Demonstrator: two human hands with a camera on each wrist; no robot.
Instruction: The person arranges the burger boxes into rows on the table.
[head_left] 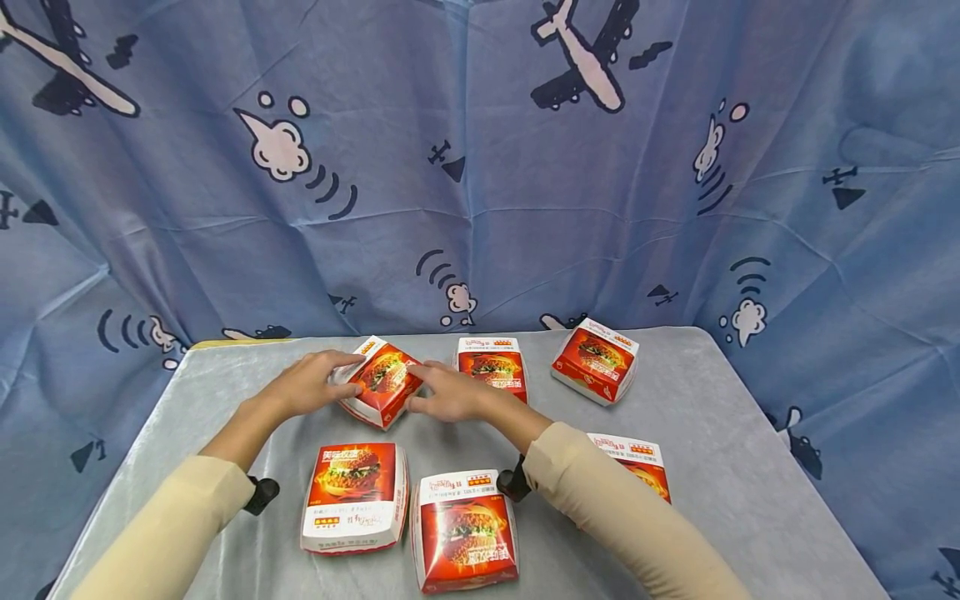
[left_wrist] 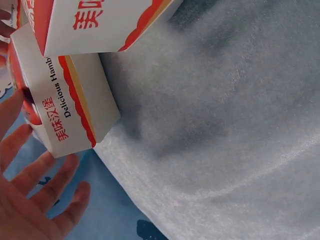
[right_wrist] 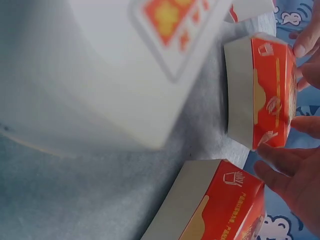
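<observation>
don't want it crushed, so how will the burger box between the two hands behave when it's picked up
The burger box looks like thin folded card, so it should hold its shape but could dent if squeezed hard. Its smooth-looking printed surface may be slightly slippery. With those flat faces, it seems unlikely to roll.

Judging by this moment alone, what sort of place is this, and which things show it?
Probably a staged tabletop workspace rather than a working kitchen: a blue curtain printed with airplanes hangs behind a grey table, on which closed burger boxes are spread out.
</observation>
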